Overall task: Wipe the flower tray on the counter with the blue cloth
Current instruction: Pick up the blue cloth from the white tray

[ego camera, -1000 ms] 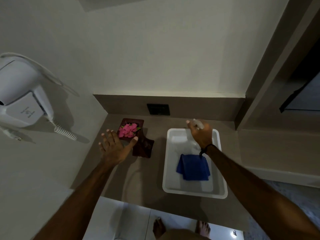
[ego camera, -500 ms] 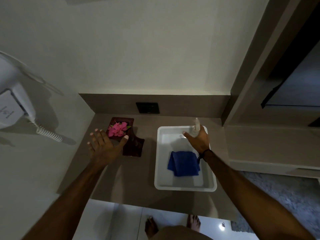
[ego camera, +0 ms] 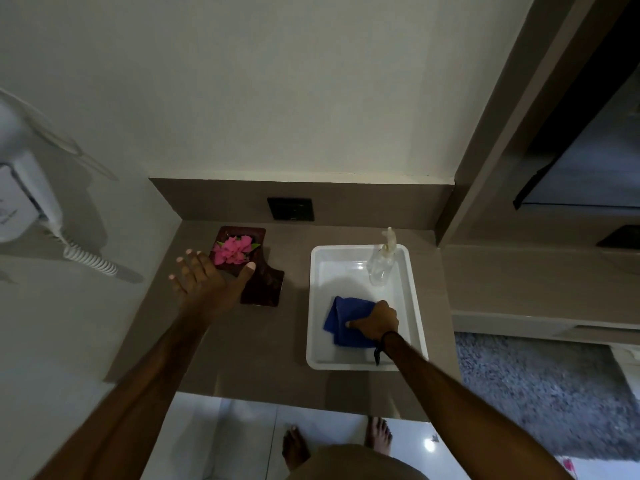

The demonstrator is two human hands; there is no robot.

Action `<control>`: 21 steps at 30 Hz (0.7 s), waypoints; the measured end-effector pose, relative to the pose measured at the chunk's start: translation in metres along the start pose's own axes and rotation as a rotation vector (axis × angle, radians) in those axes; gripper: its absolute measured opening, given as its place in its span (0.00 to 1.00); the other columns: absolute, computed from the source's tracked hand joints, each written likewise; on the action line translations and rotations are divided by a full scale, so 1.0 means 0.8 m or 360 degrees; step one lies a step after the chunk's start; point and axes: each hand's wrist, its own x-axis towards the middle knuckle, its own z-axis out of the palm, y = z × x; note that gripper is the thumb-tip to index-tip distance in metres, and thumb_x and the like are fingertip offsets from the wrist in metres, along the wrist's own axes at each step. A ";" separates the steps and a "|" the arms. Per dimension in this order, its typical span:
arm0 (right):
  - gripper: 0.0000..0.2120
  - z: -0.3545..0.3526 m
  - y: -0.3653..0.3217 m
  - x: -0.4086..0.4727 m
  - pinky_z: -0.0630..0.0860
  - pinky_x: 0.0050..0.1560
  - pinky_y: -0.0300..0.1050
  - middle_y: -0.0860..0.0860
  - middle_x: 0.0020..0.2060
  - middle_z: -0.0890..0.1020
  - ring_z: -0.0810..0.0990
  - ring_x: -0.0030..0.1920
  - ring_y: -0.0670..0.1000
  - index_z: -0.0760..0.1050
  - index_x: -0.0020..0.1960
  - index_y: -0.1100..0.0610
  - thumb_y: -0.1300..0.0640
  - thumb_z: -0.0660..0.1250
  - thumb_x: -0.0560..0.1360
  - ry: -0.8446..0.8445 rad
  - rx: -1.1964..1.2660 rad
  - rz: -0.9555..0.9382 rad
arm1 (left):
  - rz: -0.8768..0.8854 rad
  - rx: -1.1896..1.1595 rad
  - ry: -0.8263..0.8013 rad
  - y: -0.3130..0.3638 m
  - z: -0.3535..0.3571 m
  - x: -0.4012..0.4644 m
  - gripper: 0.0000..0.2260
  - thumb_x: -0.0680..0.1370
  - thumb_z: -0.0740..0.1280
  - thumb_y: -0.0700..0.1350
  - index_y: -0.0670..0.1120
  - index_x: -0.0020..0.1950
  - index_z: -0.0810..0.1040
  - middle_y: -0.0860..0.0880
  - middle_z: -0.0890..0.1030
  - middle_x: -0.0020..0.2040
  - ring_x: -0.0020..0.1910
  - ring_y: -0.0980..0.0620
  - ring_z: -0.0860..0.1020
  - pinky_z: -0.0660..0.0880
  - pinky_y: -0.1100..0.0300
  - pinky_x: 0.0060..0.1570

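Right hand (ego camera: pixel 375 322) lies on the blue cloth (ego camera: pixel 341 322), its grip closing over the cloth's right part, thumb pressed on top; whether the fingers pinch the fabric fully I cannot tell. Cloth and hand sit inside a white bin (ego camera: pixel 315 306) on the right of the desk (ego camera: pixel 273 355). A clear spray bottle (ego camera: pixel 381 263) stands in the bin's far right corner, apart from the hand.

Left hand (ego camera: pixel 204 284) hovers open, fingers spread, holding nothing, its thumb over the near edge of the flower tray (ego camera: pixel 261 237). That dark tray sits at the desk's far left, near the wall corner, with pink flowers (ego camera: pixel 233 249) on it; a second dark piece (ego camera: pixel 266 289) lies against its near right side.

Beyond, the desk is a matt brown slab with a low brown upstand carrying a black socket plate (ego camera: pixel 291 208). Pale walls rise behind and left, where a white hair dryer (ego camera: pixel 24 199) hangs with a coiled cord. Below the desk edge show glossy white floor tiles (ego camera: pixel 225 438) and bare feet (ego camera: pixel 294 448); a grey rug (ego camera: pixel 540 393) lies right.
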 end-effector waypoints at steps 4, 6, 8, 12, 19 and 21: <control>0.32 -0.009 -0.011 0.005 0.79 0.52 0.48 0.57 0.59 0.81 0.80 0.56 0.57 0.73 0.64 0.60 0.50 0.79 0.66 -0.0139 0.0341 0.0121 | 0.0008 0.0038 0.0022 0.002 -0.003 -0.002 0.63 0.60 0.38 0.85 0.41 0.82 0.44 0.39 0.44 0.83 0.82 0.38 0.42 0.40 0.37 0.77; 0.25 -0.008 -0.024 0.004 0.81 0.47 0.47 0.57 0.54 0.83 0.81 0.51 0.55 0.75 0.59 0.60 0.51 0.77 0.67 -0.0045 0.0488 0.0083 | 0.0032 0.0084 0.0098 0.005 -0.005 -0.009 0.59 0.64 0.41 0.83 0.41 0.82 0.45 0.39 0.45 0.83 0.82 0.38 0.44 0.41 0.37 0.77; 0.19 -0.007 -0.045 -0.001 0.79 0.43 0.44 0.56 0.50 0.84 0.80 0.47 0.54 0.77 0.54 0.60 0.50 0.75 0.69 0.0082 0.0617 0.0014 | 0.0050 0.0113 0.0118 0.008 -0.007 -0.015 0.56 0.67 0.43 0.80 0.41 0.82 0.44 0.39 0.44 0.83 0.82 0.38 0.43 0.41 0.37 0.77; 0.16 -0.002 -0.099 -0.011 0.76 0.65 0.58 0.61 0.60 0.79 0.79 0.59 0.60 0.74 0.60 0.59 0.53 0.69 0.76 -0.0058 0.0834 -0.0228 | 0.0058 0.0050 0.0062 0.008 -0.012 -0.017 0.53 0.70 0.46 0.78 0.42 0.82 0.42 0.40 0.41 0.83 0.82 0.39 0.40 0.37 0.38 0.77; 0.20 0.057 -0.195 -0.049 0.75 0.64 0.55 0.59 0.63 0.78 0.77 0.64 0.60 0.71 0.67 0.60 0.57 0.67 0.76 -0.0090 0.0638 -0.0462 | 0.0021 -0.0137 0.0080 0.011 -0.011 -0.013 0.50 0.74 0.57 0.73 0.42 0.83 0.46 0.41 0.46 0.84 0.82 0.40 0.42 0.38 0.38 0.78; 0.20 0.082 -0.203 -0.066 0.76 0.60 0.49 0.57 0.65 0.78 0.77 0.65 0.58 0.70 0.68 0.57 0.60 0.66 0.77 -0.0167 0.0813 -0.0569 | 0.0016 -0.0211 0.0075 0.010 -0.012 -0.009 0.50 0.73 0.61 0.72 0.42 0.82 0.48 0.41 0.49 0.84 0.82 0.39 0.43 0.38 0.38 0.78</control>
